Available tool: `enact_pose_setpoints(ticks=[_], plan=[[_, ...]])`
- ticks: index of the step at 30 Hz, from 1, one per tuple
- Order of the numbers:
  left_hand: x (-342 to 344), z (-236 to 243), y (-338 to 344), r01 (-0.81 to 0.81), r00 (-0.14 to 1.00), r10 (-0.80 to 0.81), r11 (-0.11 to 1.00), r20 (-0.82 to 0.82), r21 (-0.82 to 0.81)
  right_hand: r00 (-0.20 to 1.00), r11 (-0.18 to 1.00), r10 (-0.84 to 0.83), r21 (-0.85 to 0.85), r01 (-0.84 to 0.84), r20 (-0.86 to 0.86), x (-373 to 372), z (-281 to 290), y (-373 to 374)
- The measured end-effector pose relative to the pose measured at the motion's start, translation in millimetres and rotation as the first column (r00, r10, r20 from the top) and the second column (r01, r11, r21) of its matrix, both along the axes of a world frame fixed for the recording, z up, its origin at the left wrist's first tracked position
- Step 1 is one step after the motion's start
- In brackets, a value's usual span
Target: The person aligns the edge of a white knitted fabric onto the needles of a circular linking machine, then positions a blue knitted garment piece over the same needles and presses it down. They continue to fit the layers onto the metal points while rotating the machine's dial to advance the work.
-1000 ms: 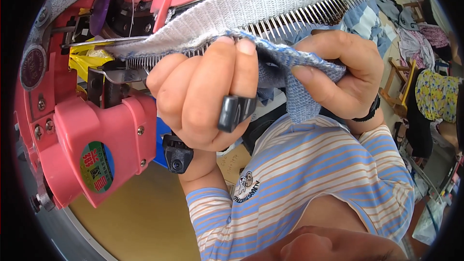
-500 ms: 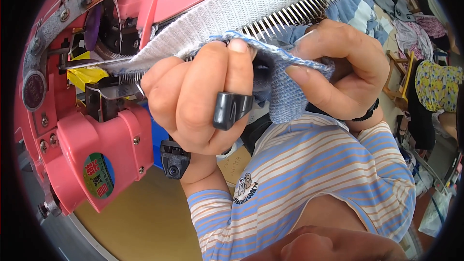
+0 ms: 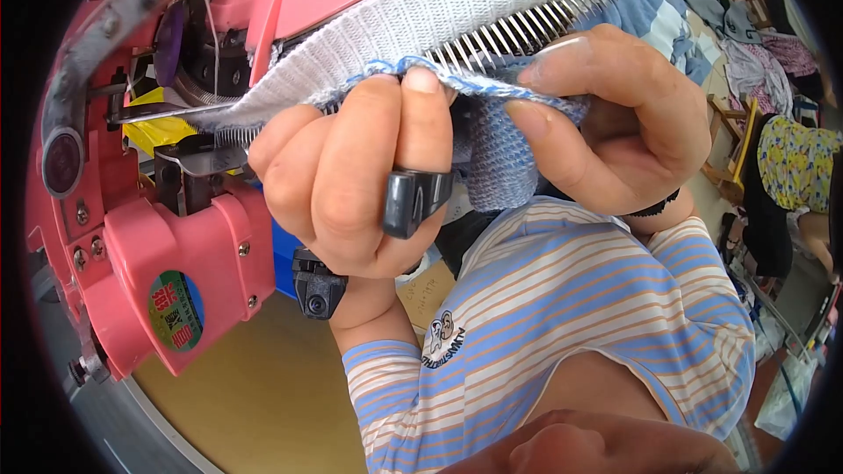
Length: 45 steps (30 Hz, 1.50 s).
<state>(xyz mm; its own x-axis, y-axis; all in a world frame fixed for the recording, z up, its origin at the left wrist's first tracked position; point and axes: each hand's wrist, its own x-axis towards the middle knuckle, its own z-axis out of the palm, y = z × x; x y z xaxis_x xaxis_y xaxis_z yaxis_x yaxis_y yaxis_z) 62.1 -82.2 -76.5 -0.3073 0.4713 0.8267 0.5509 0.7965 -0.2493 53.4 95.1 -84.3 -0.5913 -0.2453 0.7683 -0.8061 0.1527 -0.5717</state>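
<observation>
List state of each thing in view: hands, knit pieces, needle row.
left hand: closed, pinching blue knit edge, dark ring-like tool on a finger
right hand: closed, pinching the same edge
blue knit piece: held up against needle row
grey knit band: lying across needles
needle row: partly covered by knit

The left hand [image 3: 351, 184] and right hand [image 3: 615, 118] pinch the blue knit edge [image 3: 492, 92] against the row of metal needles [image 3: 518, 35] of the pink machine [image 3: 176, 254]. A dark clip-like piece [image 3: 413, 202], perhaps a tool, sits at the left thumb.
</observation>
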Motion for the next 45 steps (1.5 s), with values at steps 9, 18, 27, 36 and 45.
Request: enact_pose_setpoints(ticks=[9,18,27,36,45], plan=[[-5.8,-0.8,-12.8,0.093,0.996,-0.093,0.996,-0.01,0.011,0.989,1.0,0.02,-0.016,-0.023,-0.145,-2.7,0.0,-14.0],[9.1,-5.7,-10.0,-0.127,0.991,0.128,0.992,-0.038,0.029,0.934,0.973,-0.217,0.011,0.229,-0.283,-8.3,-23.1,-26.2],[7.9,-9.0,-11.4,-0.197,0.98,0.197,0.98,0.006,0.029,0.948,0.963,-0.001,-0.255,0.087,0.317,-4.4,-48.9,-12.3],[41.3,-107.7,-56.7,-0.393,0.915,0.362,0.899,0.176,0.191,0.772,0.796,0.375,-0.605,0.015,0.513,-10.0,-49.2,-22.7],[-22.7,-157.1,-204.3,-0.437,0.875,0.165,0.672,0.455,0.597,0.62,0.768,0.618,-0.541,-0.344,0.483,-12.5,-68.0,-50.5]])
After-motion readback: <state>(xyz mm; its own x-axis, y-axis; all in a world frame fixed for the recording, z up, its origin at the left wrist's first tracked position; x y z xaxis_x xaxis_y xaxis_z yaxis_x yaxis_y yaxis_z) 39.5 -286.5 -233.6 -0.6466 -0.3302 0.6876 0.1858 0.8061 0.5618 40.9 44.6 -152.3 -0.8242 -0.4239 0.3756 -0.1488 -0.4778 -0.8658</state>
